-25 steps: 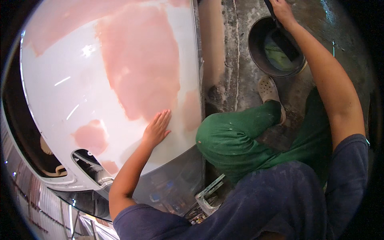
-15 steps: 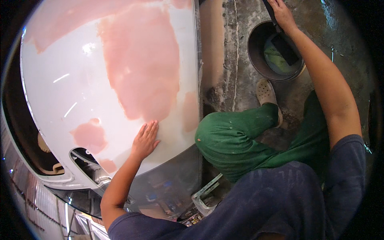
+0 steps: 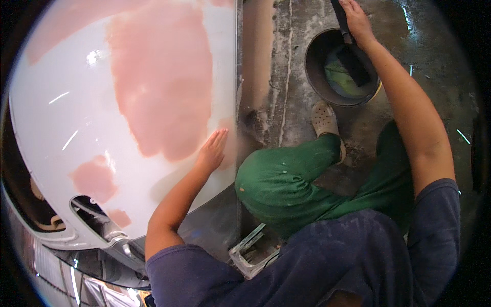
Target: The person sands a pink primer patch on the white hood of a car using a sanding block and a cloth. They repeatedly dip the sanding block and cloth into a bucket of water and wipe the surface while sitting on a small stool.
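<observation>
My left hand [image 3: 212, 149] lies on the white car body panel [image 3: 66, 117], fingers stretched out and held together. Its fingertips reach a small pinkish patch [image 3: 225, 134] near the panel's edge, right of the large pink patch [image 3: 163, 82]. At the top right, my right hand [image 3: 358, 24] is closed on a long, flat black bar [image 3: 341, 19], partly cut off by the picture's edge. Below that hand stands a dark round bucket [image 3: 314, 66]. It holds cloudy liquid, something yellow-green [image 3: 338, 77] and a dark rectangular shape [image 3: 354, 66], whose nature I cannot make out.
More pink patches [image 3: 94, 179] mark the panel, near an opening [image 3: 94, 215] in the body. My bent leg in green trousers [image 3: 276, 184] is beside the panel's edge. A worn pale plastic stool or frame [image 3: 245, 256] stands low behind it. The concrete floor [image 3: 429, 87] looks wet.
My left hand has slid rightward and slightly up the panel, from below the large pink patch to the small one near the edge. My right hand still grips the black bar above the bucket.
</observation>
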A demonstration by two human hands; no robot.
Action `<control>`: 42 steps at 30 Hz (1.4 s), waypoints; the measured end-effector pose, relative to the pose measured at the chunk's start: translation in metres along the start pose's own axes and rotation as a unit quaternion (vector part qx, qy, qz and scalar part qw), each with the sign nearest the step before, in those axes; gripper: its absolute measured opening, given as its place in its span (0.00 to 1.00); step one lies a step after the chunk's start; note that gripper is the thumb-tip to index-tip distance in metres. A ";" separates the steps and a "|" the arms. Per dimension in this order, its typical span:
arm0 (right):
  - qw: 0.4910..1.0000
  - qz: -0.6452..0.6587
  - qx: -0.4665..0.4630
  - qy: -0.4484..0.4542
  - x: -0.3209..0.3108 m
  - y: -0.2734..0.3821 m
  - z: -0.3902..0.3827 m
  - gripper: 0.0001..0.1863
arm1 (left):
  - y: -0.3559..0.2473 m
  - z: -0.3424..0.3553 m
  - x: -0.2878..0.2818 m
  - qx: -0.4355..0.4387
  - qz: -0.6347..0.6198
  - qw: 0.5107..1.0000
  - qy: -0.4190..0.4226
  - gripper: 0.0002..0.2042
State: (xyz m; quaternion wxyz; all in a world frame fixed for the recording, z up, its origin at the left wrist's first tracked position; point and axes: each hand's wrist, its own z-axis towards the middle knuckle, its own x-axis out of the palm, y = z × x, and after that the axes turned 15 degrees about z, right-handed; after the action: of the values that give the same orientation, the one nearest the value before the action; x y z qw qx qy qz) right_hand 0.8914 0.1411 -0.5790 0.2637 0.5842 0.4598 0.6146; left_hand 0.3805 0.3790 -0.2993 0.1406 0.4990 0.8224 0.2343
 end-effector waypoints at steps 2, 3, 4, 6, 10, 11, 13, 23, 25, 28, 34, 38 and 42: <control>0.999 -0.011 -0.036 0.001 -0.004 -0.008 0.002 0.24 | -0.007 0.044 0.001 -0.037 0.001 0.999 -0.004 0.43; 0.999 -0.034 -0.038 -0.005 -0.005 -0.014 0.007 0.23 | -0.004 0.068 0.000 -0.066 0.018 0.997 -0.020 0.43; 1.000 0.001 -0.001 0.005 -0.001 -0.009 0.004 0.23 | -0.001 0.084 0.000 -0.096 0.035 0.994 -0.027 0.44; 0.995 0.066 0.069 0.022 0.005 0.005 0.000 0.23 | -0.003 0.093 -0.002 -0.125 -0.008 0.992 -0.021 0.43; 0.997 0.054 0.046 -0.022 -0.024 -0.028 0.020 0.29 | 0.024 0.138 -0.065 -0.192 -0.234 0.939 -0.161 0.36; 0.997 0.064 0.042 -0.026 -0.020 -0.030 0.021 0.28 | 0.035 0.151 -0.086 -0.213 -0.304 0.898 -0.238 0.34; 0.995 0.079 0.044 -0.041 -0.019 -0.028 0.022 0.27 | 0.063 0.174 -0.159 -0.242 -0.383 0.793 -0.406 0.22; 0.998 -0.009 0.026 -0.055 -0.016 -0.011 -0.003 0.31 | -0.049 0.486 -0.332 -0.031 -0.503 0.860 -0.077 0.36; 0.994 0.088 -0.041 0.053 0.131 0.073 0.015 0.32 | 0.082 0.500 -0.212 -0.118 -0.554 0.823 -0.046 0.38; 0.995 -0.012 0.045 -0.089 -0.040 -0.019 -0.018 0.32 | -0.045 0.466 -0.328 0.136 -0.573 0.801 -0.104 0.30; 0.997 -0.002 0.047 -0.058 -0.023 -0.024 -0.013 0.31 | 0.013 0.399 -0.308 0.351 -0.706 0.614 0.047 0.28; 0.999 -0.004 0.049 -0.022 -0.034 -0.023 -0.005 0.26 | 0.007 0.375 -0.348 0.179 -0.682 0.708 0.045 0.40; 0.997 0.075 0.021 0.001 0.001 -0.030 0.034 0.26 | 0.023 0.396 -0.308 0.152 -0.683 0.706 -0.110 0.32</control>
State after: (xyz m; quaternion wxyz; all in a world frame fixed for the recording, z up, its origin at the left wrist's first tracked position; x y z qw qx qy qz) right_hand 0.9174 0.1642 -0.6086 0.2044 0.6218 0.4279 0.6233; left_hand 0.7244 0.2116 -0.6247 0.2739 -0.1617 0.9417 -0.1098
